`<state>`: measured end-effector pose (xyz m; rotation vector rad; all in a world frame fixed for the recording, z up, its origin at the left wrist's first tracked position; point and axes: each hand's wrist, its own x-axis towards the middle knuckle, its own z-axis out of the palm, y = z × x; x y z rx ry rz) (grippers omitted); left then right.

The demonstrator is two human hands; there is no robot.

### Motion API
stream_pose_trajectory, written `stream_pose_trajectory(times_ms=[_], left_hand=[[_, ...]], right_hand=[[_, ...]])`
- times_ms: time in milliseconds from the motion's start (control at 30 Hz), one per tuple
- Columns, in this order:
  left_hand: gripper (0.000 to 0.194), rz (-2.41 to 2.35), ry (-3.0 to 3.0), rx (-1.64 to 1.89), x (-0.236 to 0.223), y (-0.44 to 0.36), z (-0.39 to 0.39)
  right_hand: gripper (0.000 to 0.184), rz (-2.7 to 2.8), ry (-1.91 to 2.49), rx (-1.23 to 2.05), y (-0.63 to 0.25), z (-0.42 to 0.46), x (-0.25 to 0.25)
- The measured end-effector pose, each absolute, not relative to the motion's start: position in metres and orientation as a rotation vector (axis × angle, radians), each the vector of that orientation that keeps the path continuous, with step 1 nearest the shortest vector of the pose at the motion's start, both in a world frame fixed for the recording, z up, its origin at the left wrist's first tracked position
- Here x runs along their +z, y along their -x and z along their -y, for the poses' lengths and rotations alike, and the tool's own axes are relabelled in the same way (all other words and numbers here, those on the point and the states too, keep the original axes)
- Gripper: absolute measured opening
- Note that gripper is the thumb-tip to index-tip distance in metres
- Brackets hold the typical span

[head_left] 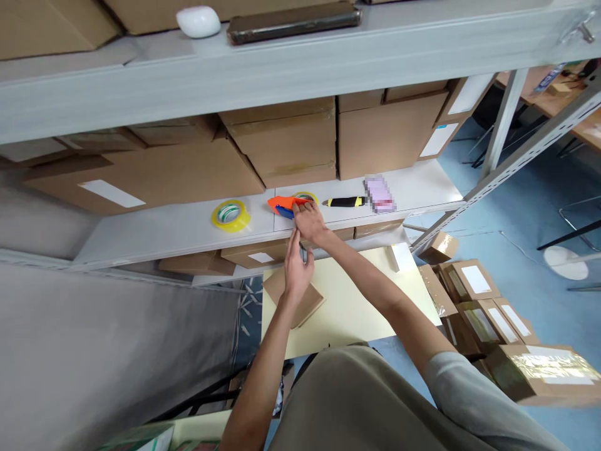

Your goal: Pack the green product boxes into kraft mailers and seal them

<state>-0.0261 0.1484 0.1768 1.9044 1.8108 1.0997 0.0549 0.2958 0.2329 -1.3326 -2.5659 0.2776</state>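
On the middle shelf, an orange and blue tape gun [283, 207] carries a roll of clear yellowish tape. My right hand [310, 220] is closed over its right end, with the fingers curled round it and partly hiding it. Just below, in front of the shelf edge, my left hand [299, 268] is held with its fingers stretched out and thumb apart, empty. Its fingertips come close to my right hand; I cannot tell whether they touch. A loose yellow tape roll [244, 219] lies left of the tape gun, and a black and yellow utility knife [346, 202] lies to the right.
Cartons [291, 144] line the shelf's back. Below is a pale yellow tabletop [347, 300] with a flat cardboard piece [310, 304] and a small white box [401, 257]. Packed boxes [474, 282] stand on the floor at right. A white mouse [198, 22] sits on the upper shelf.
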Motion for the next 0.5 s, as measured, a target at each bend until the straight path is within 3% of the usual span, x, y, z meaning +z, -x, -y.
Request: stream_pose_trajectory(times_ms=[133,267,400,500], left_hand=[[0.07,-1.88,-1.805,1.06,0.141,0.029,-0.129],[0.065,-1.976,-1.729,0.859,0.076,0.046,-0.095],[0.067,-2.038,-1.629,0.696,0.015,0.049,-0.049],[0.067,-2.04,-1.636,0.539,-0.003,0.038,-0.02]], right_hand=[[0.057,2.488,1.356,0.186,-0.061,-0.291,0.228],[0.06,2.357,1.295,0.128,-0.085,-0.246,0.205],[0.057,2.306,1.393,0.599,-0.116,-0.169,0.131],[0.059,2.079,1.682,1.082,-0.138,-0.112,0.064]])
